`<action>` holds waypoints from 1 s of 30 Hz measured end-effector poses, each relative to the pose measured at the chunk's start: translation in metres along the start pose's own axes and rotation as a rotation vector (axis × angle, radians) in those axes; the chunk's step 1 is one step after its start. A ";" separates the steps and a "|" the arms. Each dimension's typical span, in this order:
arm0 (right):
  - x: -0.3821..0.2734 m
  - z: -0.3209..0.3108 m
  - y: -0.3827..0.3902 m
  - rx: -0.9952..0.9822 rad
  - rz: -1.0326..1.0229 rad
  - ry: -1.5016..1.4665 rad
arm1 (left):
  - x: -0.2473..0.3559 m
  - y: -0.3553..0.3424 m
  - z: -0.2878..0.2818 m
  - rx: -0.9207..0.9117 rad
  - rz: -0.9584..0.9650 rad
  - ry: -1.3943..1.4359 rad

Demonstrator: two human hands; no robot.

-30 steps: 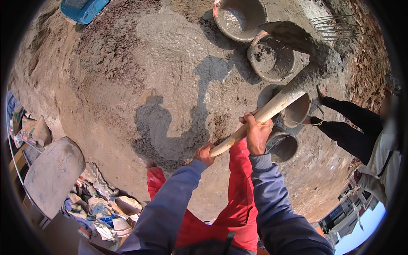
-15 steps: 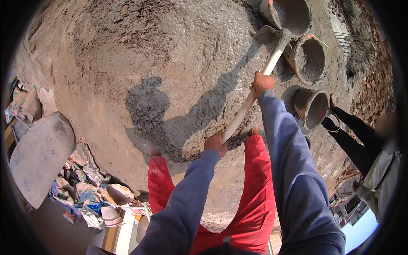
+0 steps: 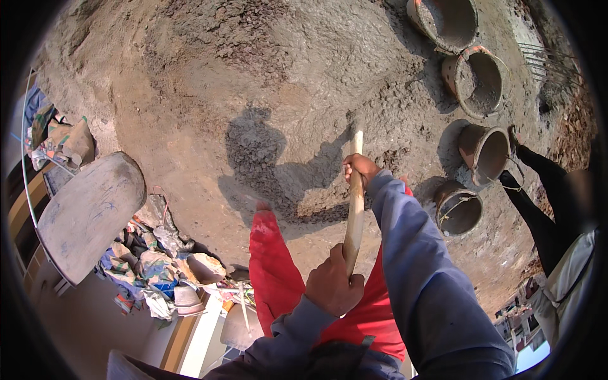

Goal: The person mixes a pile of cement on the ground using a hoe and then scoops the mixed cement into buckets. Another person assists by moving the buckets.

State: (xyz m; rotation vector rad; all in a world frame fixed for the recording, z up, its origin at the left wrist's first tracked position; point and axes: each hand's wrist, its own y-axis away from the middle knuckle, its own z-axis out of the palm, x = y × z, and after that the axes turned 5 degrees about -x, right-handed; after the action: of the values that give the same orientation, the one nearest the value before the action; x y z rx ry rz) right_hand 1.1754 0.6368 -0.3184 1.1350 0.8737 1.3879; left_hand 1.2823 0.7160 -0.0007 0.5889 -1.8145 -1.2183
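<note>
Both my hands grip the pale wooden handle of a hoe (image 3: 355, 218). My left hand (image 3: 335, 282) is wrapped round its near end, close to my red trousers. Farther up the shaft, my right hand (image 3: 361, 169) is closed round it. The handle points away from me, and its far end meets the wet grey mortar (image 3: 316, 164) spread on the ground. At that end the blade is hardly visible against the mortar. My shadow falls across the mix.
Several mortar-stained buckets stand along the right, among them a bucket holding grey mix (image 3: 479, 82) and a smaller bucket (image 3: 458, 212). Beyond them a person (image 3: 557, 234) in dark trousers is close by. At left are a large worn board (image 3: 92, 215) and a heap of crumpled sacks (image 3: 155, 269).
The hoe has come back from beside the far buckets toward me, its blade now down at the mortar. Both hands have drawn nearer my body, and the view has shifted a little.
</note>
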 end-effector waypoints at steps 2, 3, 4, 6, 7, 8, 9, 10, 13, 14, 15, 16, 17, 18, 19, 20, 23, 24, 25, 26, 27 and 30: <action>-0.014 -0.015 0.021 -0.103 0.010 -0.049 | 0.047 0.009 -0.006 0.018 0.134 0.160; -0.026 -0.024 0.036 -0.168 0.030 -0.033 | 0.067 0.011 -0.003 0.020 0.274 0.208; -0.036 -0.029 0.056 -0.239 0.061 -0.037 | 0.087 0.016 0.000 0.033 0.406 0.252; -0.061 -0.044 0.101 -0.371 0.110 -0.040 | 0.127 0.025 0.007 0.026 0.568 0.187; -0.073 -0.058 0.126 -0.384 0.145 -0.130 | 0.152 0.036 0.005 -0.018 0.619 0.176; -0.081 -0.067 0.149 -0.403 0.192 -0.222 | 0.178 0.049 0.002 -0.137 0.549 0.098; -0.089 -0.077 0.176 -0.391 0.195 -0.291 | 0.193 0.056 0.006 -0.073 0.642 0.149; -0.101 -0.076 0.215 -0.378 0.197 -0.357 | 0.207 0.068 0.011 -0.006 0.735 0.203; -0.120 -0.098 0.318 -0.184 -0.056 -0.430 | 0.229 0.112 0.016 -0.249 0.737 0.100; -0.120 -0.111 0.346 -0.106 -0.190 -0.429 | 0.231 0.118 0.015 -0.326 0.808 0.084; -0.119 -0.110 0.353 -0.075 -0.276 -0.398 | 0.205 0.115 0.041 -0.280 0.886 0.028; -0.117 -0.116 0.366 -0.001 -0.382 -0.368 | 0.184 0.106 0.059 -0.258 0.995 -0.003; -0.113 -0.117 0.377 0.066 -0.535 -0.359 | 0.177 0.089 0.043 -0.353 0.916 0.173; -0.106 -0.124 0.378 0.156 -0.679 -0.358 | 0.158 0.057 0.043 -0.447 0.740 0.150; -0.100 -0.121 0.363 0.243 -0.802 -0.330 | 0.137 0.023 0.046 -0.523 0.535 0.107; -0.096 -0.114 0.338 0.303 -0.906 -0.308 | 0.117 -0.006 0.042 -0.564 0.317 0.046; -0.105 -0.149 0.257 0.306 -0.993 -0.302 | 0.031 -0.158 0.108 -0.049 0.453 -0.101; -0.118 -0.162 0.231 0.285 -0.943 -0.291 | 0.010 -0.207 0.127 0.093 0.434 -0.194; -0.129 -0.179 0.211 0.343 -0.857 -0.249 | 0.002 -0.242 0.137 0.140 0.496 -0.159; -0.135 -0.186 0.194 0.381 -0.844 -0.212 | -0.011 -0.272 0.147 0.153 0.552 -0.119; -0.143 -0.183 0.190 0.415 -0.918 -0.256 | -0.014 -0.293 0.150 0.207 0.582 -0.105; -0.119 -0.150 0.205 0.375 -1.062 -0.300 | -0.015 -0.323 0.128 0.321 0.737 -0.059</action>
State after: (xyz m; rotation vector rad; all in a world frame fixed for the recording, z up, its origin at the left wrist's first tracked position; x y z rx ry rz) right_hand 0.9684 0.5045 -0.1838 0.8721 1.2709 0.1836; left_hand 1.1586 0.6581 -0.3201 0.0213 -2.0249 -0.4552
